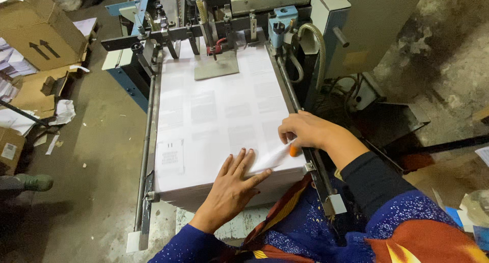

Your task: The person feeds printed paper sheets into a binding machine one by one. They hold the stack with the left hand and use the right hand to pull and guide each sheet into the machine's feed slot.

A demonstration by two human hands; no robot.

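Observation:
A thick stack of white printed paper sheets (pixel 214 115) lies on the feed table of a printing machine (pixel 239 18). My left hand (pixel 233 184) rests flat on the stack's near edge, fingers spread. My right hand (pixel 304 130) is at the stack's near right corner, gripping a small orange-tipped tool (pixel 293 151) and lifting the corner of the top sheet (pixel 270 158). My sleeves are dark blue with sparkles.
Metal side rails (pixel 145 156) run along both sides of the stack. A grey plate and feeder heads (pixel 216 64) sit at the far end. Cardboard boxes (pixel 38 29) and paper scraps lie on the floor at left, next to another person's shoe (pixel 33 181).

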